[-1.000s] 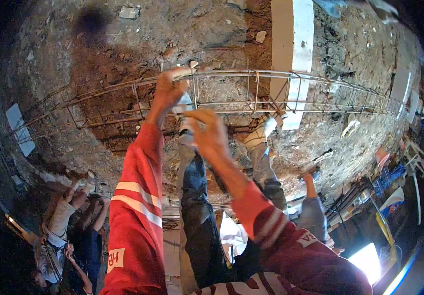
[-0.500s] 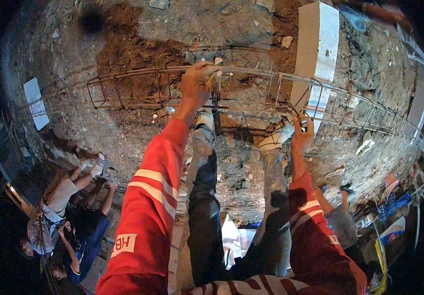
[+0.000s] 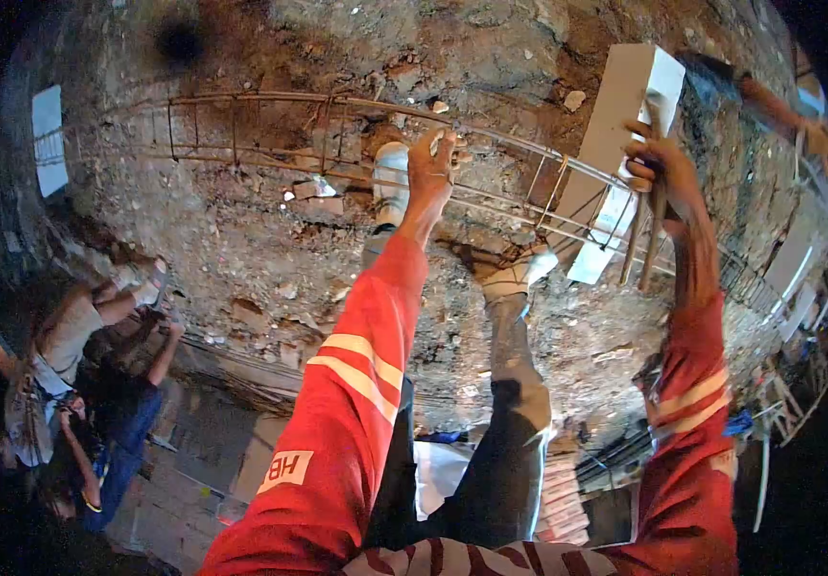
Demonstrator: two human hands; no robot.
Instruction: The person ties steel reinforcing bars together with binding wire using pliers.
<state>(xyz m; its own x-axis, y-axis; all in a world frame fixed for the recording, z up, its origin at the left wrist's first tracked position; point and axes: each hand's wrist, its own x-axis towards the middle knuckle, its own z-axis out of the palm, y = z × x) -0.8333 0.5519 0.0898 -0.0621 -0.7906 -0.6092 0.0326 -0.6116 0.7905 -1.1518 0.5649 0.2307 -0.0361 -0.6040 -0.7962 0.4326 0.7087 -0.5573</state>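
Note:
A long rebar cage (image 3: 337, 177) stretches across the ground in front of my feet. My left hand (image 3: 431, 165) is closed at its upper bars, near the middle; the fingertips are partly hidden. To the right, my right hand (image 3: 662, 171) is wrapped around a tool with two long handles (image 3: 633, 240), which point down over the cage. Beneath the cage's right part lies a pale rectangular block (image 3: 615, 106), just left of my right hand.
Another person's hand (image 3: 822, 149) reaches in at the far right. Two people (image 3: 54, 384) are at the lower left. A white block (image 3: 49, 139) lies at the far left. My shoe (image 3: 515, 276) stands near the cage; stones and rubble cover the ground.
My right hand has moved up and right, away from the cage's lower bars, with the tool now plainly visible. My left hand has shifted slightly right. My left foot now stands across the cage's lower bars.

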